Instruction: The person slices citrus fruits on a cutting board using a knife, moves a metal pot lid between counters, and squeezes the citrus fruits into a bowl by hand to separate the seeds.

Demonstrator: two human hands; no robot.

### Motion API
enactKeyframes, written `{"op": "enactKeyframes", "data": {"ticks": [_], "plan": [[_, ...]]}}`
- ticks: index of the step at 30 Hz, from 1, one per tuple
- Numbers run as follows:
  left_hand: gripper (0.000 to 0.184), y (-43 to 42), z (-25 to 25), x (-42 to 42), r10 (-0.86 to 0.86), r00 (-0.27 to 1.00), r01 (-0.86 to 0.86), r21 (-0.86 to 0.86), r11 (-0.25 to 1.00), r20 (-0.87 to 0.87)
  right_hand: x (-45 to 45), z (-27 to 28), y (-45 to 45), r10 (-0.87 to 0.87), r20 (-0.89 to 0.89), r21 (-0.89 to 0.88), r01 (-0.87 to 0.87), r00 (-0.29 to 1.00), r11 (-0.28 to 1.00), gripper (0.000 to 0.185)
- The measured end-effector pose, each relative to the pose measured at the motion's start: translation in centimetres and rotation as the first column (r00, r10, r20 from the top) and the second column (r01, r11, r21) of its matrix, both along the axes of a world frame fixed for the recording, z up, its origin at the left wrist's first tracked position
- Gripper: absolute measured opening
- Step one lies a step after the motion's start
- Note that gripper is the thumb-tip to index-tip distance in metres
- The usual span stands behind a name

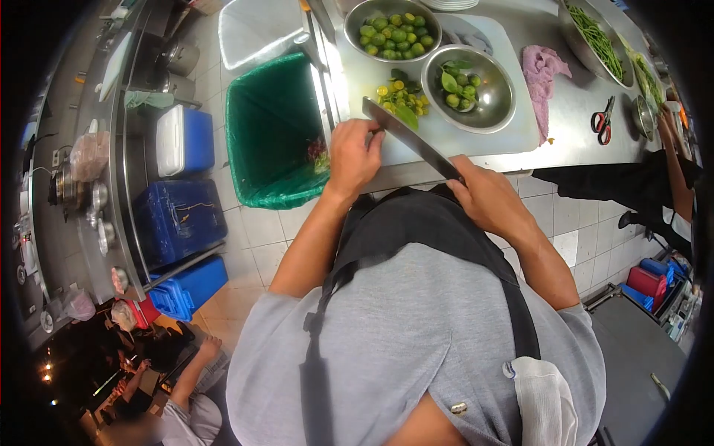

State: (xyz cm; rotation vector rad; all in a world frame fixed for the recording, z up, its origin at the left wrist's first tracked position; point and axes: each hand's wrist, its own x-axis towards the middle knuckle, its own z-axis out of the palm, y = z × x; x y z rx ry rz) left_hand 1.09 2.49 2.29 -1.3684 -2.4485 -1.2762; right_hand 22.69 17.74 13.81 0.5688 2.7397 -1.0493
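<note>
My right hand (489, 192) is closed round the handle of a knife (410, 135), whose long blade slants up and left over the near edge of a white cutting board (513, 123). Near the blade's tip, my left hand (357, 156) is closed, thumb and fingers together; whatever lies between them is hidden. Cut yellow-green citrus pieces (403, 99) and a leaf are heaped on the board beyond the blade. To their right, a steel bowl (494, 89) holds several small limes and leaves. Behind stands another bowl (433, 50) full of whole limes (394, 35).
Left of the board is a bin with a green liner (249, 175), scraps inside. A pink cloth (541, 85), scissors (604, 123) and a bowl of green beans (595, 46) are on the counter to the right. A person's arm (675, 167) shows at far right.
</note>
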Motion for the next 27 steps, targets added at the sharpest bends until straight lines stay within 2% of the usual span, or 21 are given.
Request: {"op": "enactKeyframes", "data": {"ticks": [5, 11, 16, 20, 22, 23, 24, 25, 26, 27], "plan": [[0.016, -0.1, -0.2, 0.1, -0.004, 1.000, 0.003, 0.053, 0.999, 0.003, 0.1, 0.8, -0.2, -0.004, 0.034, -0.015, 0.005, 0.999, 1.000, 0.023], [0.017, -0.3, -0.5, 0.1, -0.040, 0.999, 0.041, 0.084, 0.996, -0.024, -2.9, -4.2, 0.5, 0.038, -0.024, -0.023, -0.038, 0.999, 0.999, 0.023], [0.019, -1.1, -0.7, -0.1, -0.069, 0.995, 0.076, 0.110, 0.991, -0.069, -2.6, -3.4, 0.7, 0.028, -0.074, 0.046, -0.025, 0.997, 0.999, 0.021], [0.019, -0.7, 0.5, -2.2, 0.140, 0.980, -0.170, 0.231, 0.958, 0.138, -1.6, -3.9, 1.0, -0.036, -0.078, 0.041, 0.039, 0.996, 0.998, 0.021], [0.022, 1.4, 3.3, -4.7, 0.169, 0.978, -0.197, 0.276, 0.941, 0.124, -1.6, -3.9, 0.7, -0.024, -0.076, 0.048, 0.028, 0.997, 0.998, 0.021], [0.022, 2.9, 4.5, -6.3, 0.155, 0.987, -0.163, 0.295, 0.942, 0.050, -1.7, -3.9, 0.6, -0.020, -0.078, 0.054, 0.024, 0.997, 0.998, 0.021], [0.022, 4.6, 5.5, -7.6, 0.122, 0.989, -0.140, 0.301, 0.943, 0.079, -1.7, -3.8, 0.5, -0.006, -0.081, 0.053, 0.010, 0.997, 0.999, 0.021], [0.023, 6.3, 6.2, -9.0, 0.112, 0.993, -0.100, 0.300, 0.949, -0.023, -1.7, -3.8, 0.4, 0.004, -0.083, 0.053, 0.001, 0.997, 0.999, 0.021], [0.022, 7.9, 6.9, -9.9, 0.111, 0.994, -0.102, 0.272, 0.957, -0.020, -1.6, -3.7, 0.3, 0.009, -0.084, 0.056, -0.004, 0.996, 0.998, 0.021], [0.021, 9.4, 7.3, -10.9, 0.082, 0.992, -0.058, 0.232, 0.971, -0.096, -1.4, -3.5, 0.2, 0.002, -0.075, 0.058, 0.003, 0.997, 0.998, 0.020]]}}
